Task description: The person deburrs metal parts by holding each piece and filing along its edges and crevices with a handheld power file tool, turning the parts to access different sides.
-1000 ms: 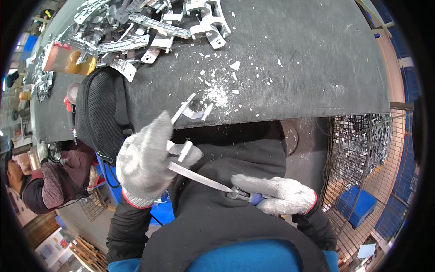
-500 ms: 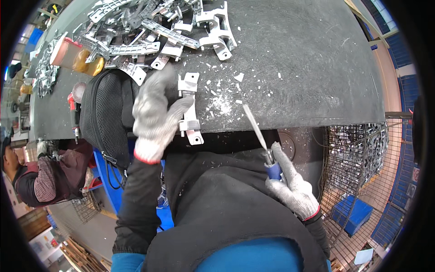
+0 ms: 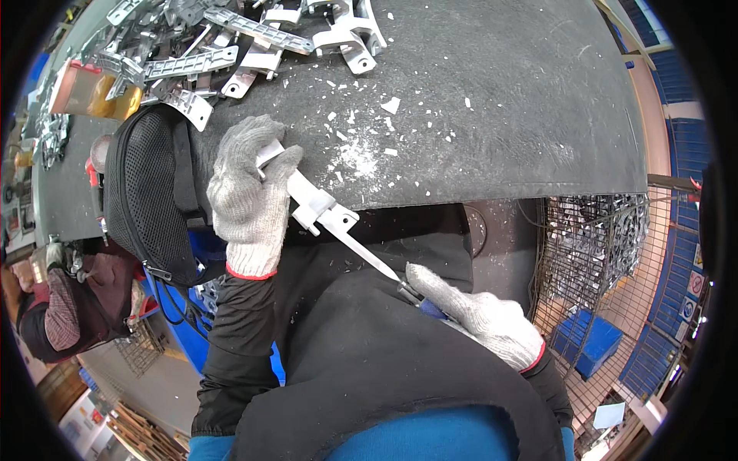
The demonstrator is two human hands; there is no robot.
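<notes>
My left hand (image 3: 250,188), in a grey knitted glove with a red cuff, is closed around the upper part of a silver metal bracket (image 3: 314,201) at the table's front edge. The bracket slants down to the right, its lower end past the edge. My right hand (image 3: 492,319), gloved alike, grips the blue handle (image 3: 430,310) of a file, forefinger stretched along it. The narrow grey blade of the file (image 3: 369,257) points up and left and reaches the bracket's lower end. Whether it touches the metal I cannot tell.
Several silver brackets (image 3: 257,34) lie heaped at the far left of the dark table (image 3: 523,100). White chips (image 3: 357,157) are scattered near its edge. A black mesh case (image 3: 150,184) and an amber-and-clear container (image 3: 92,91) stand left. Right is a wire cage (image 3: 592,238); a co-worker (image 3: 73,307) is far left.
My left hand has picked up the bracket from the table and tilted it. My right hand has swung the file leftward and lower, up against the bracket's end. The view has shifted slightly.
</notes>
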